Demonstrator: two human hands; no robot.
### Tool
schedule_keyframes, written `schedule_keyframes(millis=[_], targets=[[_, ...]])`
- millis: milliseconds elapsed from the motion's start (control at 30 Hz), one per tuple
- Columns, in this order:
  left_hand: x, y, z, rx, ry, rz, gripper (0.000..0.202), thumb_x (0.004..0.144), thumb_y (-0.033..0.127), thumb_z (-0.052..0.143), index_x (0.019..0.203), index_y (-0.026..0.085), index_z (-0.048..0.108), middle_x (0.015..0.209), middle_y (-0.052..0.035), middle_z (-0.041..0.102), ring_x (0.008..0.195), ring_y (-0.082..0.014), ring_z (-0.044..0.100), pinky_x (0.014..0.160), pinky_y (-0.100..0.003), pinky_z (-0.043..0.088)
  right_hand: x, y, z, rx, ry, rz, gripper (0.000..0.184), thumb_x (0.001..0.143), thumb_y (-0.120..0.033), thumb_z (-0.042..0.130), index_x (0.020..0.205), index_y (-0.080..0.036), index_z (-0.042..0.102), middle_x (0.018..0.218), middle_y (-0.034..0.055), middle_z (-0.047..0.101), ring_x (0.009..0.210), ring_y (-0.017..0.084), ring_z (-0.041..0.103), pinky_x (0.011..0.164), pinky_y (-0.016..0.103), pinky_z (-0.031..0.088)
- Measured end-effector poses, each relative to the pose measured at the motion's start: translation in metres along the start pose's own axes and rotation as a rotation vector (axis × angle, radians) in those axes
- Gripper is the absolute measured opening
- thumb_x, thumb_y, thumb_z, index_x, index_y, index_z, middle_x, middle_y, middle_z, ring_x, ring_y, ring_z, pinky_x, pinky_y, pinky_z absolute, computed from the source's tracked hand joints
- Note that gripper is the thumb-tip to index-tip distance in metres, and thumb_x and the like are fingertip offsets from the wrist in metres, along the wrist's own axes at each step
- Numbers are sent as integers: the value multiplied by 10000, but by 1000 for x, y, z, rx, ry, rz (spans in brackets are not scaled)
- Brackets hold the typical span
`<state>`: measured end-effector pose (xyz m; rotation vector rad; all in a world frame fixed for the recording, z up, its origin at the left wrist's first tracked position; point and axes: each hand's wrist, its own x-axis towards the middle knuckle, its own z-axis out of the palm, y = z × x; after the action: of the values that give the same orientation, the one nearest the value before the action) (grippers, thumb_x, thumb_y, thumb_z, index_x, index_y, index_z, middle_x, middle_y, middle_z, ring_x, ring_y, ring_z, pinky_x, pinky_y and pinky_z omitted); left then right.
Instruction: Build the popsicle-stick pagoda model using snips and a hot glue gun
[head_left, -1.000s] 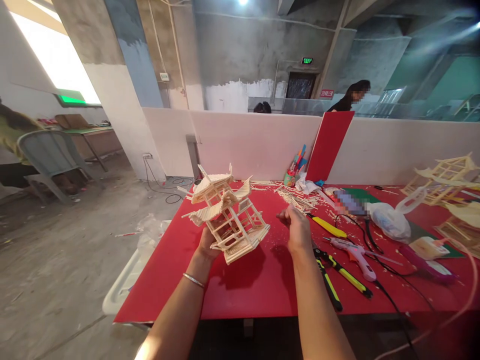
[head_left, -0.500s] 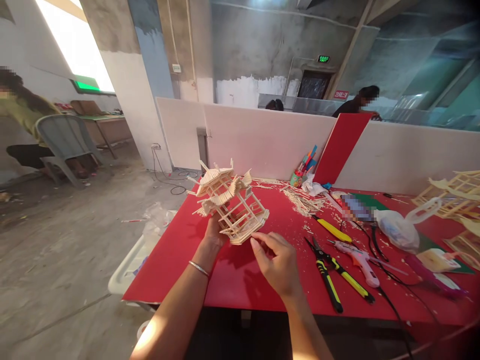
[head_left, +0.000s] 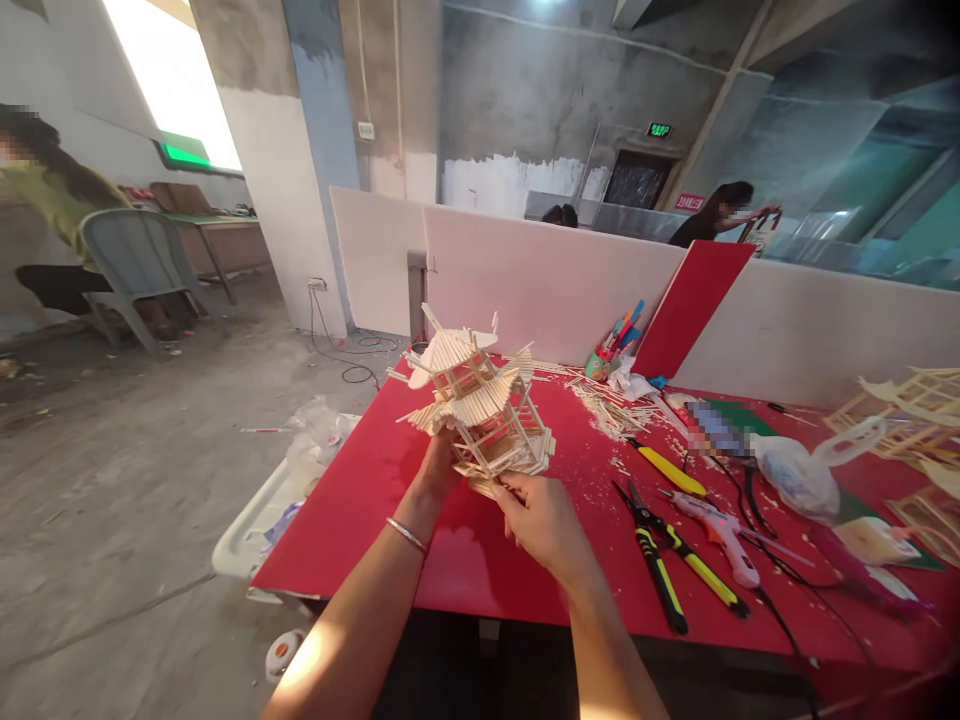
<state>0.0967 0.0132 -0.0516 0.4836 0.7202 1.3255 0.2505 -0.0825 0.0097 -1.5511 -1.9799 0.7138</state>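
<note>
A small pagoda model (head_left: 480, 405) made of thin wooden sticks is held tilted to the left above the red table. It has two tiers of ribbed, flared roofs over an open stick frame. My left hand (head_left: 439, 465), with a silver bangle at the wrist, grips the model from its left side and behind; most of its fingers are hidden by the sticks. My right hand (head_left: 544, 520) is closed at the lower front edge, thumb and fingers pinching the model's base.
On the red table (head_left: 360, 500) lie black-and-yellow shears (head_left: 675, 560), a yellow-handled tool (head_left: 667, 465), a pink glue gun (head_left: 720, 530) and piled loose sticks (head_left: 607, 405). Further right are a plastic bag (head_left: 799, 475) and another stick model (head_left: 892, 410). A white partition (head_left: 525, 275) stands behind.
The pagoda model has turned, showing more of its roof faces. My right hand has moved from touching the base corner to pinching the base. The view has shifted slightly.
</note>
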Motion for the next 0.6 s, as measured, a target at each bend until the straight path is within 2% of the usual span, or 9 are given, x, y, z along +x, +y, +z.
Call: schedule_keyframes(millis=[133,167,267,367,467,533,600], targets=[[2,0,1,-13,43,48,240,617,323,733,735,134,643,626,-41,691,513,-168,641,518,-266,510,-5,3,4,-148,315,-53,240,906,-387,559,919,-280,773,748,51,759,628,190,656,577,264,319],[2,1,2,-17,53,60,225,610,307,731,722,139,632,605,-26,677,493,-157,627,504,-257,500,-7,4,4,-144,359,-77,236,906,-384,563,900,-273,771,766,51,763,639,187,657,587,262,324],[1,3,5,-24,83,90,193,600,275,720,702,151,612,578,-5,655,472,-150,614,478,-246,479,-13,6,3,-37,317,-115,290,915,-439,556,798,-243,736,633,13,709,552,142,598,561,239,320],[0,4,7,-24,119,98,167,594,245,704,698,156,609,562,0,644,459,-153,607,466,-249,470,-20,11,1,-14,207,-82,452,923,-546,513,643,-218,647,497,-13,605,469,117,519,510,234,285],[0,3,8,-19,148,98,157,581,225,688,697,157,608,538,4,630,428,-153,581,447,-254,449,-25,15,4,-2,141,-46,561,935,-602,452,556,-213,595,459,-7,572,451,121,520,484,236,289],[0,2,8,-20,167,113,172,571,217,687,713,162,606,536,13,625,427,-154,577,445,-255,440,-25,15,10,70,132,-55,478,932,-566,487,658,-221,673,539,-5,642,499,131,578,506,228,349],[0,1,9,-26,181,138,203,558,205,695,735,167,603,539,28,617,433,-147,576,454,-249,435,-22,14,19,142,183,-85,326,924,-488,543,864,-233,737,710,6,732,618,148,657,598,228,435]])
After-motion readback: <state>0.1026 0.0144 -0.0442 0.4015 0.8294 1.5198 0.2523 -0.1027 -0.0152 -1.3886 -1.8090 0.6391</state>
